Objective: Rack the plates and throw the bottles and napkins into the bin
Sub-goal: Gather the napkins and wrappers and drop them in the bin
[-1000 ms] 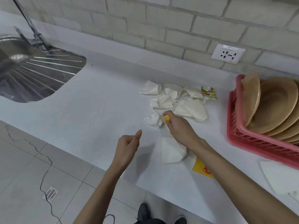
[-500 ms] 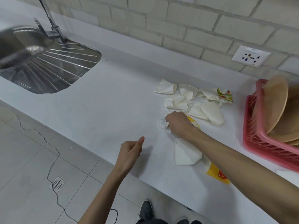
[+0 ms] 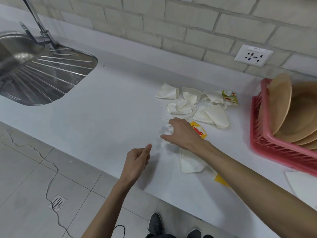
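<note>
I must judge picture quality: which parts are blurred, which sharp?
Head view: the sink is smeared at the left edge; the crumpled napkin in the right hand is blurred; the pink rack looks soft; the socket is sharp.

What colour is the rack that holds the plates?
Pinkish red; the rack shows best in the head view, at the right edge, holding tan plates.
</note>
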Tool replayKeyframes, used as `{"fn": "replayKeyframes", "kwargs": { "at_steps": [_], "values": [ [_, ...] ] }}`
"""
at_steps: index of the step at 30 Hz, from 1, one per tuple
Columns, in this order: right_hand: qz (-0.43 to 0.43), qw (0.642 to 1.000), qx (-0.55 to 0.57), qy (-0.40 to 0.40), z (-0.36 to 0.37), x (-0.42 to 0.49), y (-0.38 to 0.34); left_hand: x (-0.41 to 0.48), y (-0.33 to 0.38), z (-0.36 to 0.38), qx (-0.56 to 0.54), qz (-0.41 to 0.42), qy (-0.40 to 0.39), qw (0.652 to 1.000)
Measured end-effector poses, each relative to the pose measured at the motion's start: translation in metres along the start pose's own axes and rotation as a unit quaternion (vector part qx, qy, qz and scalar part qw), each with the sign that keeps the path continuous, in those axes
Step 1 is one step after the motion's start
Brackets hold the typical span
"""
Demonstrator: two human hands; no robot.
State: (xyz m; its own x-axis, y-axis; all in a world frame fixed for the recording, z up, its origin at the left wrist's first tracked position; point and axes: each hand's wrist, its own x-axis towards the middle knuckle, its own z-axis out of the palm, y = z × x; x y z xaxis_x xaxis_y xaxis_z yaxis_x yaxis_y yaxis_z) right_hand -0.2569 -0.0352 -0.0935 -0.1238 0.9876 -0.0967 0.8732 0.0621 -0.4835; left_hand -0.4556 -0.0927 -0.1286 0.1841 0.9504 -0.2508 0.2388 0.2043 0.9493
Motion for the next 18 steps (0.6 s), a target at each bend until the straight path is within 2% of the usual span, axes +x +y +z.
{"fn": "replayKeyframes", "kwargs": {
  "at_steps": [8,12,18],
  "values": [
    [-0.005,0.999,0.037,0.005,-0.004,-0.005,0.006,0.002,0.005,0.001,0.004,0.009,-0.004,1.0],
    [0.024,0.987,0.153,-0.032,-0.009,-0.009,0.0,0.001,0.007,0.002,0.0,0.008,-0.001,1.0],
    [0.017,0.988,0.156,-0.008,-0.012,-0.01,-0.006,0.002,0.008,0.005,-0.004,0.007,0.001,1.0]
  ]
}}
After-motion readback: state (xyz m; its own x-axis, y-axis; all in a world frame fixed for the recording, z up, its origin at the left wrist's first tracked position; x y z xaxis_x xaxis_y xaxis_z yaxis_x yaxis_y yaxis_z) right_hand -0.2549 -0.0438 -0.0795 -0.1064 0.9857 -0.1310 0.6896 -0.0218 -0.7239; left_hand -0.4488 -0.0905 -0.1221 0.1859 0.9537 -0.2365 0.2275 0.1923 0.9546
